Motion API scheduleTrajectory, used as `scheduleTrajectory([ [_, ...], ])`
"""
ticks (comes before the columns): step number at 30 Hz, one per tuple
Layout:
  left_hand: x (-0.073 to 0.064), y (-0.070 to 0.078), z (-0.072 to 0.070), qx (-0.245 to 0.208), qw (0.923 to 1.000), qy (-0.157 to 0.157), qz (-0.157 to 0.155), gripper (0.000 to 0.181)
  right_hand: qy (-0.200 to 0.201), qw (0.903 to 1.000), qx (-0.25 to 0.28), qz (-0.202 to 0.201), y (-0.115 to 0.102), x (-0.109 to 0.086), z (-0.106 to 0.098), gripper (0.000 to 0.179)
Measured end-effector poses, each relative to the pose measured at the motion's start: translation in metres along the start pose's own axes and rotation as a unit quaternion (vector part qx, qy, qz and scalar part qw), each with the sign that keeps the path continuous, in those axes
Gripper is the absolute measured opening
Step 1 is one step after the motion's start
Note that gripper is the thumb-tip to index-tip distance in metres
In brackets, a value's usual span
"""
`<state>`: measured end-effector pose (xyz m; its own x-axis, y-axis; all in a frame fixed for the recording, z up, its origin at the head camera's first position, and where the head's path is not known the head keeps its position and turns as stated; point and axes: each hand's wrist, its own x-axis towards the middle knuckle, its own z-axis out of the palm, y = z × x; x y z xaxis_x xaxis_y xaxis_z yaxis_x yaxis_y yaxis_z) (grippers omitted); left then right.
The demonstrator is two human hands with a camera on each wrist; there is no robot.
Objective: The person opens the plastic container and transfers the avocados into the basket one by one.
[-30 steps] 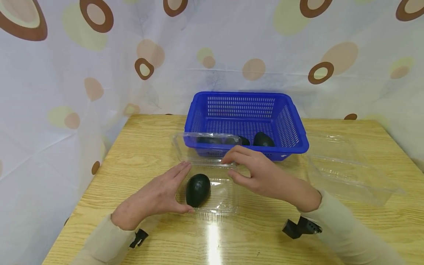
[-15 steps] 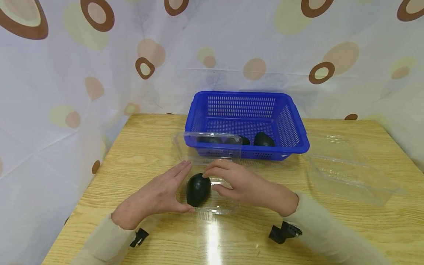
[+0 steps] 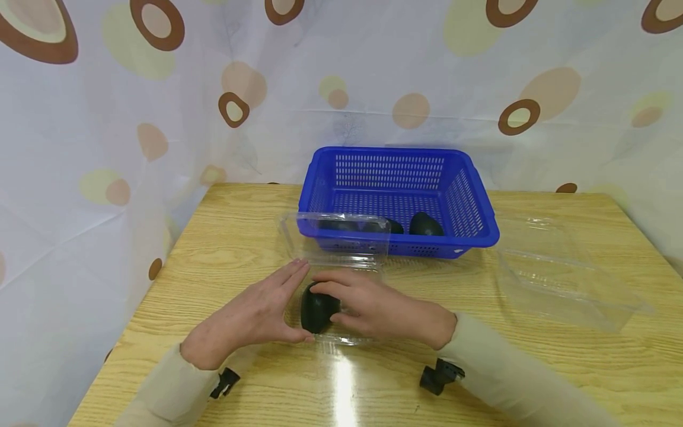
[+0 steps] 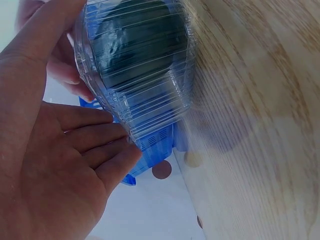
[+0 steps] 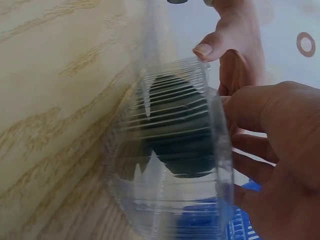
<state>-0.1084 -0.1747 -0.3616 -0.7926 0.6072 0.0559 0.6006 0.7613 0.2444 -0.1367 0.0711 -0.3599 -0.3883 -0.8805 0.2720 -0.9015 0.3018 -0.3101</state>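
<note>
A dark green avocado [image 3: 315, 314] lies at the left side of a clear plastic clamshell box [image 3: 347, 340], whose lid [image 3: 341, 249] is raised at the back. My left hand [image 3: 251, 314] stands beside the box's left side, fingers straight and thumb near the front rim. In the left wrist view its fingertips meet the box edge. Over the avocado is my right hand [image 3: 368, 305], its fingers lightly bent at the avocado's top and the thumb by its right side. From the right wrist view, no fingers of that hand [image 5: 285, 160] show wrapped around the avocado inside the box.
A blue perforated basket [image 3: 397, 242] stands behind the box with several dark avocados [image 3: 425, 225] inside. Another open clear clamshell box [image 3: 565, 284] sits at the right of the wooden table [image 3: 224, 237]. A patterned curtain [image 3: 331, 59] hangs behind and to the left.
My right hand has moved left and downward from near the raised lid to the avocado. The left hand and the box have stayed in place.
</note>
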Motion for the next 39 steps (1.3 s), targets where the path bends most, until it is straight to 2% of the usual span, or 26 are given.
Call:
scheduleTrajectory([
  [9, 0.001, 0.0, 0.001, 0.001, 1.0, 0.003, 0.004, 0.114, 0.01, 0.9999, -0.002, -0.004, 0.004, -0.001, 0.01, 0.048],
  [12, 0.001, 0.001, 0.0, 0.001, 1.0, -0.003, -0.001, 0.115, 0.005, 0.9999, 0.006, 0.011, 0.005, -0.002, 0.011, 0.048],
  [16, 0.001, 0.001, -0.001, -0.002, 0.9999, -0.009, -0.005, 0.115, -0.014, 0.9988, 0.028, 0.036, 0.004, -0.003, 0.011, 0.05],
  [22, 0.001, 0.001, -0.001, -0.004, 0.9999, -0.011, -0.009, 0.115, -0.055, 0.9959, 0.053, 0.049, 0.004, -0.004, 0.012, 0.059],
  [31, 0.0, 0.0, 0.0, -0.01, 0.9996, -0.019, -0.016, 0.114, -0.088, 0.9925, 0.057, 0.063, 0.004, -0.002, 0.012, 0.066],
  [39, 0.0, 0.0, 0.0, -0.008, 0.9998, -0.013, -0.012, 0.114, -0.072, 0.9935, 0.06, 0.065, 0.005, -0.003, 0.013, 0.064],
])
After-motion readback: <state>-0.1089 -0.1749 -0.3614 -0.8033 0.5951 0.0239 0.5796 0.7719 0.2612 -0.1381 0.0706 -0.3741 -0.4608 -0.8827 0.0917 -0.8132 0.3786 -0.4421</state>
